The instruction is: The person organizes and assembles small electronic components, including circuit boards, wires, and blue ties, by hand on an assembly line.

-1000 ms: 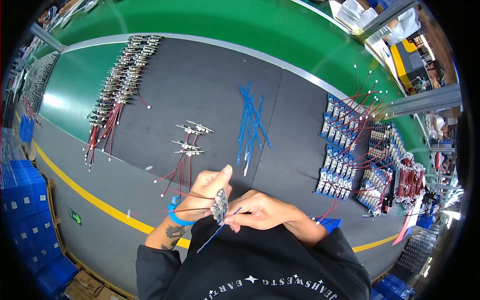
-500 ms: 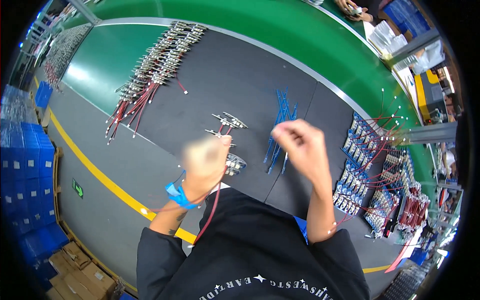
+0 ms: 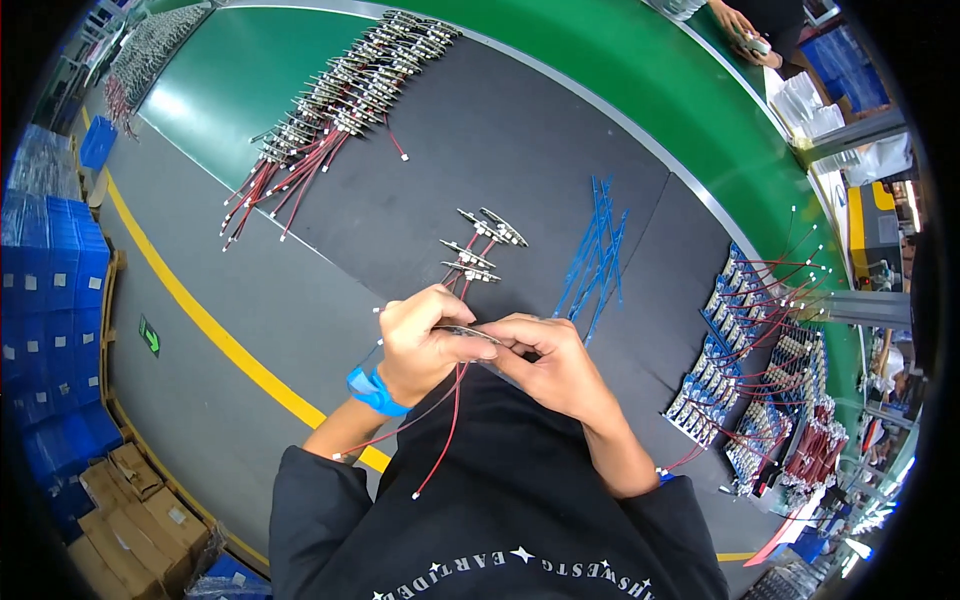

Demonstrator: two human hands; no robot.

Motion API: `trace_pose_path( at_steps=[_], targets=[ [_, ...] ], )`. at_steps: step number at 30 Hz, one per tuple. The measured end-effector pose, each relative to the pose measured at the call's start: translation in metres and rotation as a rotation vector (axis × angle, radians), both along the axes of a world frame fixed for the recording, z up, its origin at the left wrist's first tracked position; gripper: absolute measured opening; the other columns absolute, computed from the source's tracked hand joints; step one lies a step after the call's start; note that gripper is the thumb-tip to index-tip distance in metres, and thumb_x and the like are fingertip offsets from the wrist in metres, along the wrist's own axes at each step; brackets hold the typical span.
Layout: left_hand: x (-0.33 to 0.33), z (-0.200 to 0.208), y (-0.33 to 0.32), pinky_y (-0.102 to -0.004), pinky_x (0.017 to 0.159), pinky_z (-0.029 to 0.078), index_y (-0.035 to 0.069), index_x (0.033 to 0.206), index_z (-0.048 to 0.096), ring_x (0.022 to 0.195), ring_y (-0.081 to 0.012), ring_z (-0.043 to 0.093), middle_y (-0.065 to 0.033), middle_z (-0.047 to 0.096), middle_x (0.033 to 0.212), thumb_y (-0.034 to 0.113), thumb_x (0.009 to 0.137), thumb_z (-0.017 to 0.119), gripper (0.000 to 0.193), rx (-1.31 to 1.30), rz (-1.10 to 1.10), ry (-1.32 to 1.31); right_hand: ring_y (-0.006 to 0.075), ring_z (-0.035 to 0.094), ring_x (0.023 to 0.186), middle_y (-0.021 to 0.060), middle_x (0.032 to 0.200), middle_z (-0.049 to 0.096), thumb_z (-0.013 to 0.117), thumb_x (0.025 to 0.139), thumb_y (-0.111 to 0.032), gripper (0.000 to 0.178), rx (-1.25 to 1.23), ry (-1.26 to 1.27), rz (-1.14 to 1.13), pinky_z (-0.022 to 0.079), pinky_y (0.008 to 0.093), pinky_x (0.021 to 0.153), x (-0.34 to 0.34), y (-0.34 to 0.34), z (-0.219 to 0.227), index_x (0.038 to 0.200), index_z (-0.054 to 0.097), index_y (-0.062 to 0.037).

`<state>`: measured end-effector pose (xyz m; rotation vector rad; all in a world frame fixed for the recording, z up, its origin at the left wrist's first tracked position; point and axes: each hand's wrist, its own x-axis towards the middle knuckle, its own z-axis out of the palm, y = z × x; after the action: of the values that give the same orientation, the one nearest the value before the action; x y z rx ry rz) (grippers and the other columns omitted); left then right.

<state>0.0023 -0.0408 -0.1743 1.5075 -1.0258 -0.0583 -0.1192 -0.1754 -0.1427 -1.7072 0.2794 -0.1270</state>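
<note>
A small circuit board (image 3: 468,330) is held almost edge-on in front of my chest, most of it hidden by my fingers. My left hand (image 3: 418,335), with a blue band at the wrist, is closed on the board. My right hand (image 3: 553,362) pinches its other end, with the fingertips of both hands close together. Red and dark wires (image 3: 457,425) with white plugs dangle below my left hand. Just beyond the hands, several wired boards (image 3: 472,262) stand on the dark mat. Thin blue strips (image 3: 597,245) lie in a loose pile farther to the right.
Rows of wired boards (image 3: 350,85) cover the far left of the bench. Blue board panels (image 3: 705,395) with red wires are stacked at the right. Blue bins (image 3: 55,320) and cardboard boxes (image 3: 140,515) stand on the floor at left. Another person's hands (image 3: 745,35) show at top right.
My right hand has moved left and down from beside the blue strips to meet my left hand at the board. The whole view has shifted slightly.
</note>
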Motion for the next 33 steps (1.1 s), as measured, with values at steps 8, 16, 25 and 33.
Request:
trace_pose_path(
  at_steps=[8,16,25,33],
  targets=[
    [0.031,0.024,0.04,-0.0269,0.061,0.05,-0.004,0.085,0.065,0.068,-0.0156,0.062,-0.0088,0.064,0.082,0.013,0.083,0.072,0.019,0.251,0.07,0.321,0.0322,0.063,0.073,0.0153,0.088,0.065,0.066,0.081,0.001,0.019,-0.417,-0.108,-0.109,0.049,0.0381,0.063,0.019,-0.011,-0.011,0.1,0.065,0.0038],
    [0.013,0.021,0.025,-0.0362,0.068,0.044,0.002,0.084,0.066,0.079,-0.0261,0.055,-0.007,0.06,0.085,0.022,0.072,0.079,0.026,0.53,0.111,-0.268,0.0283,0.063,0.082,0.0112,0.09,0.061,0.068,0.077,0.001,0.022,-0.711,-0.166,-0.139,0.051,0.0392,0.065,0.034,0.001,-0.015,0.098,0.067,0.0],
    [-0.006,0.006,0.02,-0.0357,0.069,0.037,0.007,0.084,0.065,0.082,-0.0234,0.053,-0.004,0.058,0.087,0.021,0.069,0.08,0.025,0.545,0.268,-0.307,0.025,0.062,0.074,0.008,0.083,0.061,0.071,0.074,-0.001,0.015,-0.677,-0.232,-0.123,0.05,0.0354,0.062,0.031,0.001,-0.021,0.088,0.066,-0.0012],
    [-0.013,0.003,0.012,-0.0357,0.069,0.037,0.007,0.086,0.065,0.082,-0.0231,0.054,-0.0031,0.059,0.089,0.015,0.068,0.079,0.024,0.551,0.384,-0.318,0.0278,0.063,0.078,0.0091,0.091,0.06,0.071,0.077,-0.005,0.018,-0.681,-0.176,-0.227,0.052,0.038,0.064,0.036,-0.001,-0.012,0.093,0.065,-0.0021]
  ],
)
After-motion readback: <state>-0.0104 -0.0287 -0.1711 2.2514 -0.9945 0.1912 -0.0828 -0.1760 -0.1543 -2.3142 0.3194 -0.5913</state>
